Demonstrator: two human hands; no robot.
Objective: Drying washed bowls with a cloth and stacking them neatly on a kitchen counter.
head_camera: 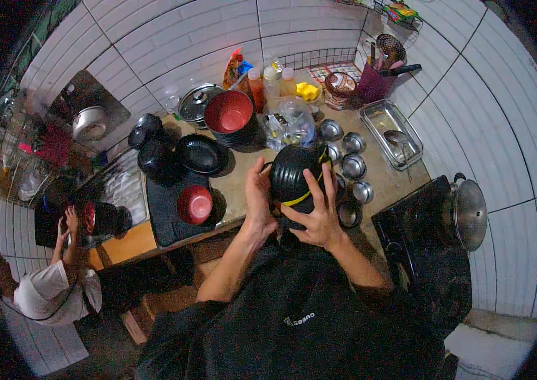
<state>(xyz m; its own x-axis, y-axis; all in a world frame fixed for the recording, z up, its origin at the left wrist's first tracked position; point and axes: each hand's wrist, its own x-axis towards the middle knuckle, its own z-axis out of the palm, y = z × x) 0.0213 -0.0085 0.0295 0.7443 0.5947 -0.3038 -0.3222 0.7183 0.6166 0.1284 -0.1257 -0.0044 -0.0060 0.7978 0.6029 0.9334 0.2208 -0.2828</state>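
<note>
Between my two hands is a black ribbed container with a yellow band [292, 178], above the counter's front part. My left hand [260, 199] grips its left side, the thumb pointing up along it. My right hand [318, 213] lies over its right and lower side with the fingers spread. Small round metal cups [354, 166] stand just to the right of it. A red-lined bowl [195, 204] sits on a dark mat [168, 223] to the left. Behind my left hand is a stack of black bowls with a red inside [229, 114].
Black bowls [200, 153] and a glass lid [197, 102] stand at the back left, bottles [255, 90] behind. A glass dish [391, 135] lies right, near a stove with a lidded metal pot [471, 213]. A co-worker in a white shirt [45, 294] is at the sink, far left.
</note>
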